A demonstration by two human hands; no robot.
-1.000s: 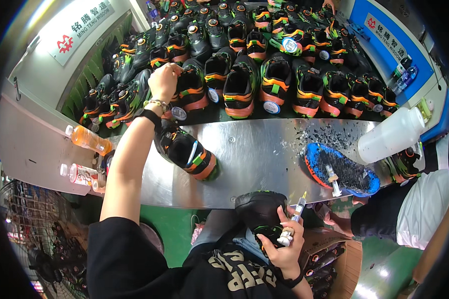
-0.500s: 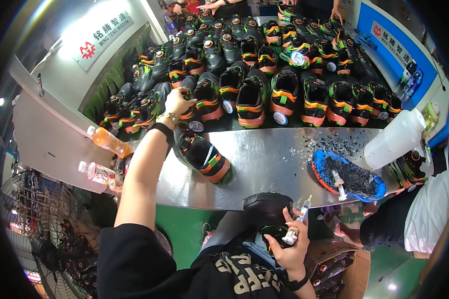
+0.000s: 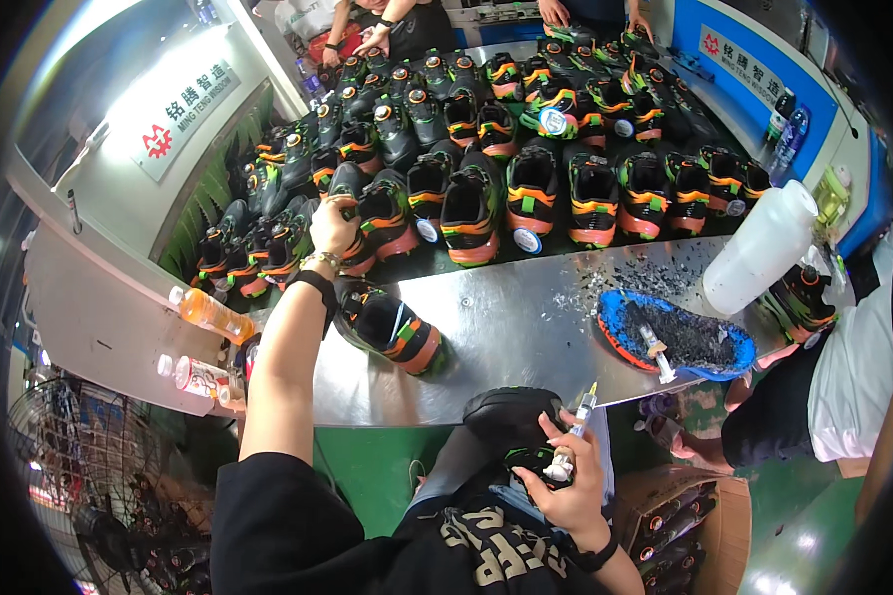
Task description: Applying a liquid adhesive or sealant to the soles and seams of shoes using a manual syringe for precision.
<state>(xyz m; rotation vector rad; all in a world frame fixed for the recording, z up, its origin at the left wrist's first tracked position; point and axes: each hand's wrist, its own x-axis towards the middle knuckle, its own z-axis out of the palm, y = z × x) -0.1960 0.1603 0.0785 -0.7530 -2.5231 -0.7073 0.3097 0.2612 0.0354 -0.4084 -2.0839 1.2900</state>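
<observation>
My left hand [image 3: 334, 228] reaches to the front row of shoes and is closed on the collar of a black sneaker [image 3: 349, 183] with orange and green trim. My right hand [image 3: 577, 478] grips a syringe [image 3: 583, 409] over my lap, its yellowish tip pointing up and away. Just beside that hand, a black shoe [image 3: 506, 415] rests on my lap, partly covered by the fingers. Another sneaker [image 3: 392, 327] stands alone on the metal ledge [image 3: 496, 317], a pale strip across its opening. A second syringe [image 3: 655, 349] lies on a blue-rimmed, sole-shaped piece [image 3: 724, 362] covered with black scraps.
Rows of similar sneakers [image 3: 531, 193] fill the surface beyond the ledge. A white bottle [image 3: 764, 248] leans at the right, near scattered black flakes. Drink bottles [image 3: 211, 315] stand at left, above a fan [image 3: 99, 476]. A carton of shoes [image 3: 724, 526] sits below; other people's hands work at the far side.
The whole view has shifted a little. My left hand's fingers have closed onto the sneaker's collar from a more spread pose. My right hand keeps hold of the syringe.
</observation>
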